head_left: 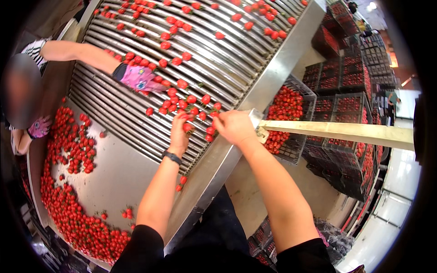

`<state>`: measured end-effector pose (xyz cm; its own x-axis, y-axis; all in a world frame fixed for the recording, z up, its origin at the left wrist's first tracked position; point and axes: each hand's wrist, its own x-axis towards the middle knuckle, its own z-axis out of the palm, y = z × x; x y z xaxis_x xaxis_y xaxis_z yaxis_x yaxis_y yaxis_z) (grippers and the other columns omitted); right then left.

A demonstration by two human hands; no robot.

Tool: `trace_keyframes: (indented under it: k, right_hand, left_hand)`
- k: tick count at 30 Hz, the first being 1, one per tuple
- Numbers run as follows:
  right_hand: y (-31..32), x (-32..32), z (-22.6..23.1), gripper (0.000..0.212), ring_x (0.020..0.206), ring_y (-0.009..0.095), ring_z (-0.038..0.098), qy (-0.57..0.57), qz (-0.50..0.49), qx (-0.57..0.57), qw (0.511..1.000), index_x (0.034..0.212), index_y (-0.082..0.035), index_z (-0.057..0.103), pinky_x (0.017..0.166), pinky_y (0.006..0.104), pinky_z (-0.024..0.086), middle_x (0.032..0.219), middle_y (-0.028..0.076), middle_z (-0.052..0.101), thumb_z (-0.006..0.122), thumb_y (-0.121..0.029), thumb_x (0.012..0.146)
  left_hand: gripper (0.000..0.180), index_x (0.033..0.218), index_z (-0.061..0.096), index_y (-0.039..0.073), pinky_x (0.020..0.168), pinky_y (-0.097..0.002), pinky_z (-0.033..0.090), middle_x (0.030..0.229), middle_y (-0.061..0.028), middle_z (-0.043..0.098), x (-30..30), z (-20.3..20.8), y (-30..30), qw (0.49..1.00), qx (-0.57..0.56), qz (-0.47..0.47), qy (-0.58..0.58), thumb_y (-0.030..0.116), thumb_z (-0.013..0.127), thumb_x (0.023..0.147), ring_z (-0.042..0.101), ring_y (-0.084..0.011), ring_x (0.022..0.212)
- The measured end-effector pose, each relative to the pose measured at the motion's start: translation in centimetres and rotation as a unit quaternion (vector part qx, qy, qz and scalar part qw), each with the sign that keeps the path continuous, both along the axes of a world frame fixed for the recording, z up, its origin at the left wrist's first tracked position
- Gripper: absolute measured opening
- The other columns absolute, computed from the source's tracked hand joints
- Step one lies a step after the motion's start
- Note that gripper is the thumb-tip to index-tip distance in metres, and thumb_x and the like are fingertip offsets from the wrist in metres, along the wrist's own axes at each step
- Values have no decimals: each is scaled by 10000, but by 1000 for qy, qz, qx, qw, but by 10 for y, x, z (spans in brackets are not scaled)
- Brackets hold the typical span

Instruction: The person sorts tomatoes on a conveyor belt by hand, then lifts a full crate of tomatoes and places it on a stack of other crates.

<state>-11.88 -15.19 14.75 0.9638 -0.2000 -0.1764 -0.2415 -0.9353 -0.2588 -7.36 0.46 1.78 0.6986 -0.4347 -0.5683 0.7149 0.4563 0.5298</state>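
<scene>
Both my hands work at the near right edge of a metal roller conveyor [218, 68] strewn with small red tomatoes. My left hand [179, 134], with a dark band on its wrist, has its fingers curled on a tomato [187, 127]. To its right, my right hand [234, 127] reaches over the metal side rail, its fingertips bent in and pinching at a tomato [214, 123] partly hidden by them. A loose cluster of tomatoes [172, 92] lies on the rollers just beyond my hands.
Across the conveyor, another person's pink-gloved hand [139, 78] reaches over the rollers. Many tomatoes [86, 223] heap in the metal tray [118, 168] at lower left. At right stand a black crate of tomatoes [284, 107], stacked filled crates [341, 109] and a pale bar [341, 132].
</scene>
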Motion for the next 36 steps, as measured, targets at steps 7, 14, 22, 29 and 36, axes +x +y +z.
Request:
trace_keyframes:
  k: [7, 14, 22, 29, 36]
  right_hand:
    - [5, -1, -16, 292, 682, 302, 598, 102, 7, -27, 994, 681, -59, 604, 649, 406, 479, 678, 129, 609, 552, -340, 738]
    - [16, 5, -1, 233, 729, 310, 583, 115, 3, -13, 993, 838, -72, 590, 673, 421, 451, 727, 138, 603, 541, -291, 776]
    - [31, -2, 1, 323, 655, 329, 568, 20, 3, -29, 999, 635, -46, 569, 619, 436, 442, 647, 156, 573, 503, -307, 812]
    - [28, -13, -5, 249, 739, 333, 540, -23, 12, -50, 998, 700, -33, 563, 705, 432, 399, 704, 141, 568, 501, -236, 830]
    - [22, -41, -38, 299, 1155, 239, 389, -144, -127, -228, 955, 1076, -85, 522, 1027, 419, 191, 1138, 81, 509, 493, -273, 846]
  left_hand:
    - [367, 1137, 445, 51, 801, -297, 402, 932, -25, 498, 24, 122, -77, 987, -149, -53, -35, 344, 395, 921, 475, -121, 823]
    - [485, 1233, 394, -13, 974, -339, 304, 1257, -189, 406, 27, 122, -60, 878, 179, -162, -413, 263, 514, 853, 393, -277, 1173]
    - [476, 1222, 430, 90, 987, -479, 249, 1286, -216, 369, -132, -18, 288, 609, 721, -200, -262, 184, 563, 775, 322, -358, 1209]
    - [662, 1355, 266, 264, 920, -645, 228, 1442, -84, 121, -254, 25, 521, 330, 894, -212, 219, 489, 515, 785, 129, -362, 1297]
    - [807, 1355, 252, 228, 954, -508, 306, 1359, -269, 200, -402, -13, 624, 393, 792, 93, 457, 721, 378, 729, 245, -388, 1246]
